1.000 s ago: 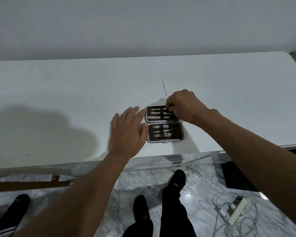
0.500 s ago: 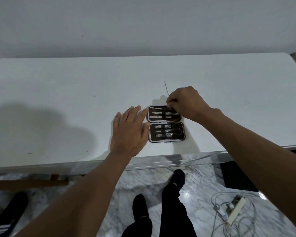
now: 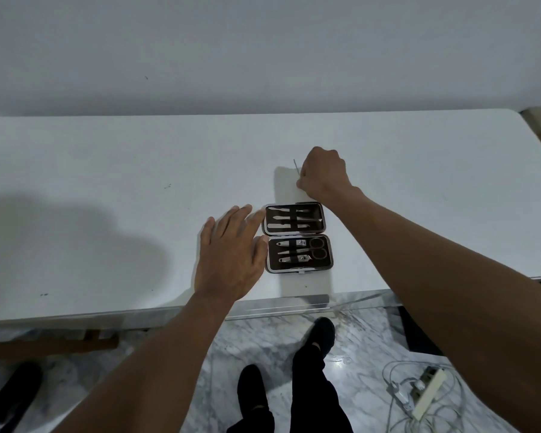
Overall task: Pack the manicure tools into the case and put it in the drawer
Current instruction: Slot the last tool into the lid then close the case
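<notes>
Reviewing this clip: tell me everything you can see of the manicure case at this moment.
The manicure case lies open and flat on the white table, near the front edge, with its two halves hinged one behind the other. It has dark lining, a pale grey rim and rounded corners. Metal tools sit under black straps in both halves, with scissors in the nearer one. The left hand, fingers straight, rests against its left edge.

Place: looks like a home room | plain grey wall across the top | white table mid-frame | marble floor at the bottom | power strip with loose cables, lower right
</notes>
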`<control>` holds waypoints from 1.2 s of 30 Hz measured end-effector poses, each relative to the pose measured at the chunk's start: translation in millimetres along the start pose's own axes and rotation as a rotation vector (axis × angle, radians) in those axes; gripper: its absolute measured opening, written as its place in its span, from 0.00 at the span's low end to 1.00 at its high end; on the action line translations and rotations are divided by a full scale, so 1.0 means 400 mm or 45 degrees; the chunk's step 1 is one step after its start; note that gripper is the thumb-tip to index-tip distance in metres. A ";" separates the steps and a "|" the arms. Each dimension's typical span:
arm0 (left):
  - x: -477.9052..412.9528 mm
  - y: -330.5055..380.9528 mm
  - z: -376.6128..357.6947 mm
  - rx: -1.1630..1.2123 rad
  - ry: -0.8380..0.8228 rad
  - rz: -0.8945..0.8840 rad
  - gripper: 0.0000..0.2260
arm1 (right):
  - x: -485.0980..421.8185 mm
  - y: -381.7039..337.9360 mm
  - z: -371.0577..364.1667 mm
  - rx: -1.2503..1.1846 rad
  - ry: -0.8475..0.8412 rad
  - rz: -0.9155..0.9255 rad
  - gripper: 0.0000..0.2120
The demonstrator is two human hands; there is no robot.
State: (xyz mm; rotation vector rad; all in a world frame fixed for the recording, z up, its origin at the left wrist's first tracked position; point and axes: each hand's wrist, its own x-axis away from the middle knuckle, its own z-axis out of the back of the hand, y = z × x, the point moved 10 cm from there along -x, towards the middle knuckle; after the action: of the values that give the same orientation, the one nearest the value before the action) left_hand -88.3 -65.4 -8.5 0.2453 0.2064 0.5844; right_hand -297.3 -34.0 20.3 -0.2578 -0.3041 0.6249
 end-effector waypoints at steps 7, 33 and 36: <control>0.000 -0.001 -0.002 0.003 -0.004 0.001 0.21 | -0.004 -0.012 0.020 0.077 -0.049 -0.022 0.06; -0.002 -0.003 -0.001 -0.002 -0.013 0.004 0.21 | -0.018 0.000 -0.010 0.112 -0.186 0.080 0.08; -0.002 0.000 0.003 0.002 -0.003 0.004 0.21 | -0.003 0.024 -0.001 0.049 -0.171 0.090 0.08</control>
State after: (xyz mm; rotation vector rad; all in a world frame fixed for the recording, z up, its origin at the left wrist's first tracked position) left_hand -88.6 -66.0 -7.4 0.2476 0.2041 0.5867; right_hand -303.3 -27.2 16.4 -0.1906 -0.4128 0.7190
